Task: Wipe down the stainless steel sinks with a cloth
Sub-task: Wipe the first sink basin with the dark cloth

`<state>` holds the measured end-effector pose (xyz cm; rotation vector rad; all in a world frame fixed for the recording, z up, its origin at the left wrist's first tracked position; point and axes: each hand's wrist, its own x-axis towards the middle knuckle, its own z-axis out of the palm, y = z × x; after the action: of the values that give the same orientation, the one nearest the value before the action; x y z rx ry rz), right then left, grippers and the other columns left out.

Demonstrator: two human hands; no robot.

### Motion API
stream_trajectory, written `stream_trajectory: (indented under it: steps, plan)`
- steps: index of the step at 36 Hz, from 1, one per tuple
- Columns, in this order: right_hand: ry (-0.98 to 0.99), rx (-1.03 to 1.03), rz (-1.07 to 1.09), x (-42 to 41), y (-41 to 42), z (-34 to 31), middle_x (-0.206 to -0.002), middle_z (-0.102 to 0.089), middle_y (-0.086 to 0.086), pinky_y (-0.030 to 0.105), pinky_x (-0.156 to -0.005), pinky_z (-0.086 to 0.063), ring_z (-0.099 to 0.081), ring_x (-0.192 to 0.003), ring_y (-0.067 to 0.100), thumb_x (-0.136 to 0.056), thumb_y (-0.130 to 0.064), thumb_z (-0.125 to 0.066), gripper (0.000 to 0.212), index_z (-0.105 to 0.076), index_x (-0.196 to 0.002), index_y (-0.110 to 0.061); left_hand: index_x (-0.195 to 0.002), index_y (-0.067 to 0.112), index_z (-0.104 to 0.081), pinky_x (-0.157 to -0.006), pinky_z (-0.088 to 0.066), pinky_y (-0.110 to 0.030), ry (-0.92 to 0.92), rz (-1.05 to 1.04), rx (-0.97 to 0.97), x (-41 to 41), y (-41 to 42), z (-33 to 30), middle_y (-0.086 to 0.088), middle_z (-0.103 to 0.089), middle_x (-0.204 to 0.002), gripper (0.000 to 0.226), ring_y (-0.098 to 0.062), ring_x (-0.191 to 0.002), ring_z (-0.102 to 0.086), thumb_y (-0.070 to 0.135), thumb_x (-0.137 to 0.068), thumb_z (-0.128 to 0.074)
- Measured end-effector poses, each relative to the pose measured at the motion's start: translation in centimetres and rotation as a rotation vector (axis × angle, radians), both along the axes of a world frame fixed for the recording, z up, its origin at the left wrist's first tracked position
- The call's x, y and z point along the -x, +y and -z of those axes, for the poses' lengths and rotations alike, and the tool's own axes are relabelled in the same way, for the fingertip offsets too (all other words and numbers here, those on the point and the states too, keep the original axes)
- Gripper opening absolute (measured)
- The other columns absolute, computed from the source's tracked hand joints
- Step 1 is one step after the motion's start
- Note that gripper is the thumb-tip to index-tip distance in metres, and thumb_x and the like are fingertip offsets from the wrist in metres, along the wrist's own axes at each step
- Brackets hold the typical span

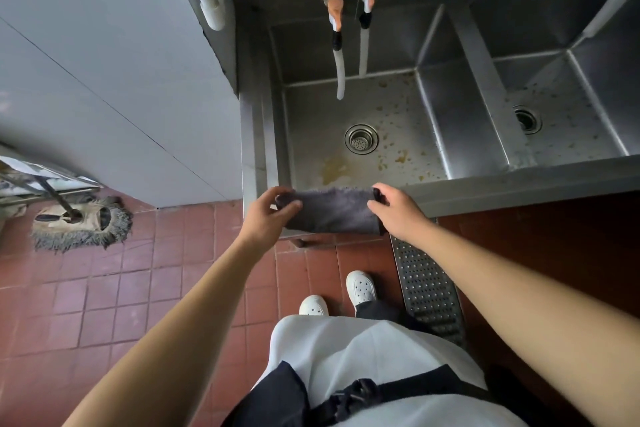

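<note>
A dark grey cloth is stretched flat over the front rim of the left stainless steel sink. My left hand pinches its left end and my right hand pinches its right end. The left basin floor carries yellowish stains and crumbs around a round drain. A second basin lies to the right behind a steel divider, with its own drain and small specks.
Two taps with white hoses hang over the left basin. A grey wall panel stands to the left. A mop head lies on the red tile floor at left. A perforated metal floor grate runs beside my white shoes.
</note>
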<state>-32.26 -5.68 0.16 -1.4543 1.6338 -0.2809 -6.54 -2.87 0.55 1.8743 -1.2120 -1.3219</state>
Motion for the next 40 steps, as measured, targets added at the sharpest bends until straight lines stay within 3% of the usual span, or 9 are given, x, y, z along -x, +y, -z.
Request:
stream_trajectory:
  steps: [3, 7, 13, 16, 19, 24, 28, 35, 40]
  plan:
    - [-0.022, -0.013, 0.003, 0.0, 0.3, -0.2, -0.113, -0.066, 0.01, 0.04, -0.091, -0.047, -0.06, -0.106, 0.029, -0.098, -0.022, -0.055, 0.028, -0.059, -0.124, -0.013, -0.131, 0.029, -0.055, -0.064, -0.051, -0.011, -0.078, 0.151, -0.059, -0.5, 0.2, 0.5, 0.001, -0.062, -0.109, 0.062, -0.014, -0.086, -0.065, 0.009, -0.079, -0.082]
    - [-0.131, 0.034, 0.038, 0.0, 0.5, -1.8, -0.118, -0.066, 0.002, 0.032, -0.092, -0.046, -0.06, -0.106, 0.019, -0.099, -0.02, -0.056, 0.03, -0.06, -0.128, -0.015, -0.121, 0.028, -0.061, -0.068, -0.059, -0.018, -0.051, 0.06, 0.053, -0.8, 0.5, -0.8, 0.003, -0.063, -0.104, 0.05, -0.01, -0.081, -0.065, -0.001, -0.083, -0.075]
    - [-0.589, -0.048, 0.221, 1.1, -0.7, -6.1, -0.098, -0.076, -0.006, 0.023, -0.071, -0.057, -0.072, -0.096, 0.014, -0.099, -0.014, -0.057, 0.02, -0.071, -0.105, -0.026, -0.106, 0.022, -0.072, -0.071, -0.058, -0.035, 0.57, -0.095, 0.084, -2.8, 0.2, -5.8, -0.01, -0.071, -0.108, 0.029, -0.024, -0.095, -0.069, 0.012, -0.079, -0.073]
    - [-0.657, -0.19, 0.269, 1.1, -1.2, -5.6, -0.122, -0.07, -0.002, 0.039, -0.094, -0.056, -0.064, -0.119, 0.02, -0.102, -0.022, -0.054, 0.026, -0.063, -0.126, -0.024, -0.109, 0.019, -0.067, -0.06, -0.059, -0.036, 0.719, -0.103, -0.043, -2.9, 0.3, -5.7, -0.01, -0.07, -0.107, 0.019, -0.024, -0.089, -0.072, 0.011, -0.093, -0.065]
    - [-0.662, -0.405, 0.327, 0.5, -0.4, -3.8, -0.135, -0.063, 0.003, 0.046, -0.103, -0.049, -0.062, -0.122, 0.023, -0.103, -0.018, -0.053, 0.038, -0.049, -0.14, -0.021, -0.115, 0.02, -0.064, -0.062, -0.059, -0.043, 0.682, -0.108, -0.242, -1.9, 1.2, -3.7, -0.013, -0.071, -0.1, 0.023, -0.028, -0.083, -0.072, 0.008, -0.096, -0.059]
    - [-0.467, -0.522, 0.362, -0.5, 1.9, -1.4, -0.102, -0.066, -0.005, 0.039, -0.072, -0.053, -0.064, -0.091, 0.018, -0.102, -0.003, -0.048, 0.047, -0.045, -0.144, -0.026, -0.127, 0.015, -0.059, -0.081, -0.058, -0.058, 0.627, -0.129, -0.342, -0.7, 3.4, -0.1, -0.019, -0.068, -0.118, 0.051, -0.04, -0.102, -0.066, -0.016, -0.087, -0.058]
    - [-0.374, -0.461, 0.386, -1.3, 2.5, -1.0, -0.102, -0.062, -0.012, 0.034, -0.056, -0.047, -0.056, -0.077, 0.007, -0.103, -0.008, -0.05, 0.048, -0.04, -0.146, -0.026, -0.121, 0.025, -0.062, -0.075, -0.058, -0.036, 0.517, -0.172, -0.299, 1.0, 4.6, 0.8, -0.009, -0.069, -0.111, 0.048, -0.017, -0.086, -0.07, -0.008, -0.085, -0.068]
    - [-0.406, -0.43, 0.418, -1.2, 3.0, -0.8, -0.11, -0.071, 0.004, 0.045, -0.075, -0.058, -0.067, -0.095, 0.024, -0.101, -0.012, -0.053, 0.015, -0.062, -0.103, -0.024, -0.127, 0.031, -0.059, -0.068, -0.057, -0.021, 0.3, -0.233, -0.104, 3.0, 5.2, 1.2, 0.003, -0.066, -0.116, 0.057, -0.018, -0.092, -0.071, -0.001, -0.083, -0.076]
    - [-0.295, -0.183, 0.287, -1.4, 3.7, -1.3, -0.099, -0.073, -0.005, 0.042, -0.082, -0.059, -0.07, -0.095, 0.019, -0.1, -0.012, -0.055, 0.024, -0.062, -0.119, -0.025, -0.118, 0.028, -0.061, -0.068, -0.061, -0.053, 0.198, -0.2, 0.02, 4.2, 4.4, -0.2, -0.007, -0.062, -0.119, 0.048, -0.028, -0.079, -0.07, -0.008, -0.087, -0.063]
